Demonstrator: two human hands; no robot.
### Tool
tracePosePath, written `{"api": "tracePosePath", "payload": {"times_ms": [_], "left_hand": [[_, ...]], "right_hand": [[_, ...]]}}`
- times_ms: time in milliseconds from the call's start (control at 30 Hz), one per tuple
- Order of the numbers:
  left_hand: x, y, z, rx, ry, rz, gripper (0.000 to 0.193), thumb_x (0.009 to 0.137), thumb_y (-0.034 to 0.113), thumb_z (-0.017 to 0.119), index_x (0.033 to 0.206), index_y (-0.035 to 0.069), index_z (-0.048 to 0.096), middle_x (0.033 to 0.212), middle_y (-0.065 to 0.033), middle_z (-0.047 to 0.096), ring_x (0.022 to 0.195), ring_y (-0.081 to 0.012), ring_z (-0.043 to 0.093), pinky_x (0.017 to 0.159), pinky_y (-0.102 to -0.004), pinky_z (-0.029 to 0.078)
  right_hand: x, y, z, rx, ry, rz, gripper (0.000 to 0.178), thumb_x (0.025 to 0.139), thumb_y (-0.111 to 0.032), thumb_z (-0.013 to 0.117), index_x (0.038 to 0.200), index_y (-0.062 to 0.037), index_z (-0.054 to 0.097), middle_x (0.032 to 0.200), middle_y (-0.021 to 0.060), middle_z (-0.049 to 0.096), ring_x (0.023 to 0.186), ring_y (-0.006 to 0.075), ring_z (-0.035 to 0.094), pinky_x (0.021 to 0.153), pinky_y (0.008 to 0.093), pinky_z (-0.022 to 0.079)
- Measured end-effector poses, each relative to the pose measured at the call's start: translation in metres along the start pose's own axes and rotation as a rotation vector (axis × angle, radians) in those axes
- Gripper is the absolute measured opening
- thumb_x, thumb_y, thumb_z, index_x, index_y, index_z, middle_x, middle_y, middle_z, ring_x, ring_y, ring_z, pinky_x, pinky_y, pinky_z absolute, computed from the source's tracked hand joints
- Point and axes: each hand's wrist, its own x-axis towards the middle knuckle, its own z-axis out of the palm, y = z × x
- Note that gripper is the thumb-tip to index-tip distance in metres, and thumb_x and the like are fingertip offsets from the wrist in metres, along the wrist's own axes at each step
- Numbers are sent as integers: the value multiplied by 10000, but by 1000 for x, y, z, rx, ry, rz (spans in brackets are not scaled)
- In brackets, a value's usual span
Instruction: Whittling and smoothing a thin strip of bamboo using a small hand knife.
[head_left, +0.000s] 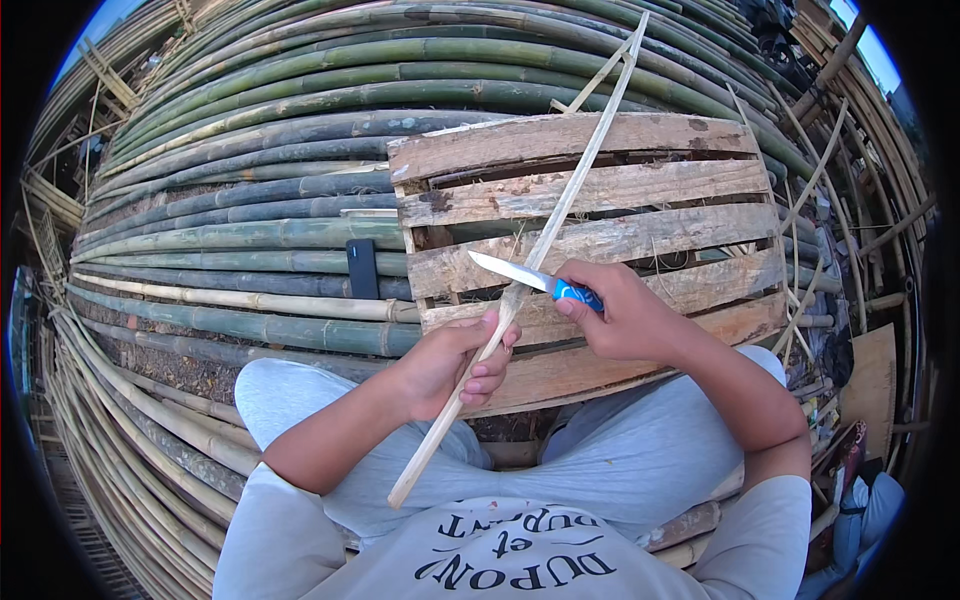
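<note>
Left hand (455, 368) has fingers clamped round a bamboo strip (434, 437). Right hand (628, 312) has fingers clamped on a knife (548, 283), blade crossing the strip.

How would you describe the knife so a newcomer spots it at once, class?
Find the slatted pallet in the middle. Over it, the right hand grips the knife, pointing left across a pale strip. Unlike that strip, the knife has a bright blue handle.

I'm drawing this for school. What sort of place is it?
Probably an outdoor bamboo yard: rows of poles lie around a slatted pallet, and the right hand holds a knife.
</note>
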Motion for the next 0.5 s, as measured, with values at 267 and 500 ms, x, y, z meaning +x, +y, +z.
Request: {"api": "tracePosePath", "payload": {"times_ms": [267,500], "left_hand": [[0,5,-6,-61,-49,-42,406,1059,528,298,994,157,450,593,85,264,445,-35,206,371,-207,178],[-2,1,1,23,-27,-15,404,1052,548,311,972,168,423,632,72,248,463,-39,178,385,-213,135]], "right_hand": [[-1,2,10,-234,42,40,272,950,-287,594,863,-29,608,614,181,592,581,405,603,565,488,456],[-3,-6,20,-328,105,-44,318,967,-308,562,823,-25,549,598,179,585,577,409,608,542,488,470]]}}
